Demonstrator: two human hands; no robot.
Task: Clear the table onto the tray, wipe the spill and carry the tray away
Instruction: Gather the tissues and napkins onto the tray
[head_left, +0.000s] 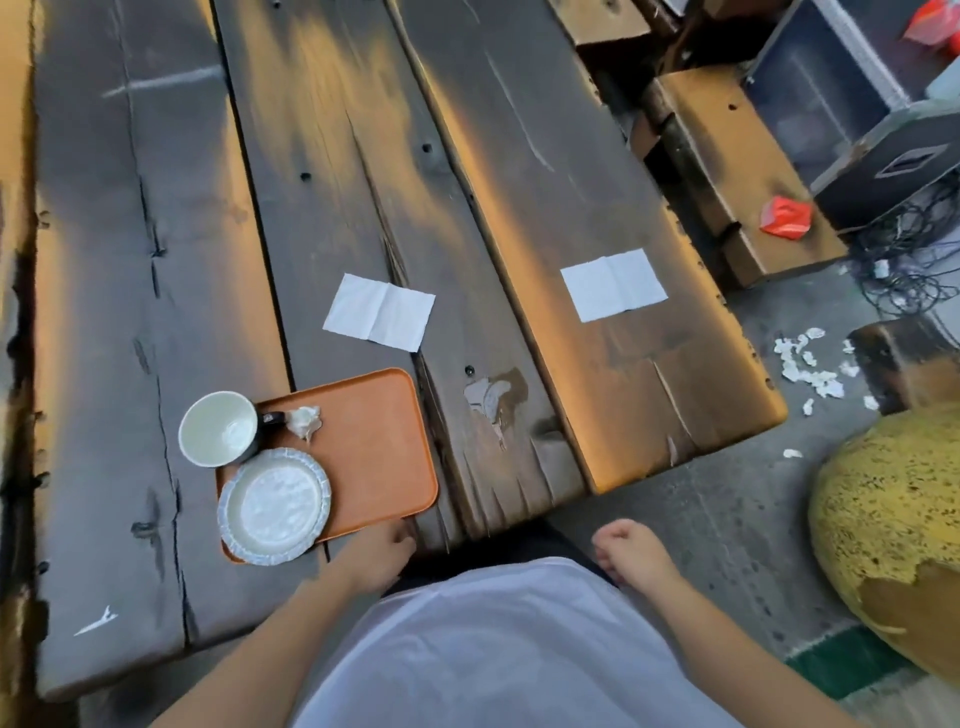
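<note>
Rough, cracked dark planks are forming the tabletop (322, 182). A smooth orange rounded-rectangle tray (374, 447) is lying near its front edge, carrying a glossy mug (221, 428), a crimped foil plate (274, 513) and a crumpled napkin (305, 420). Beyond the tray two flat creased napkins (379, 310) are lying; right of it, a spill (491, 397) is glistening. The left hand (376, 553) is touching the tray's near rim, fingers loosely curled. The right hand (631, 553) is hanging loosely curled, holding nothing, well right of the tray.

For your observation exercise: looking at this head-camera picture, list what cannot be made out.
- Head view: left hand fingers at the tray edge; blur hides whether they grip it.
- Cup: far wall hides most of its handle.
- Tray's near left corner: covered by the plate.
- Spill: wet or dried, too blurred to tell.
</note>
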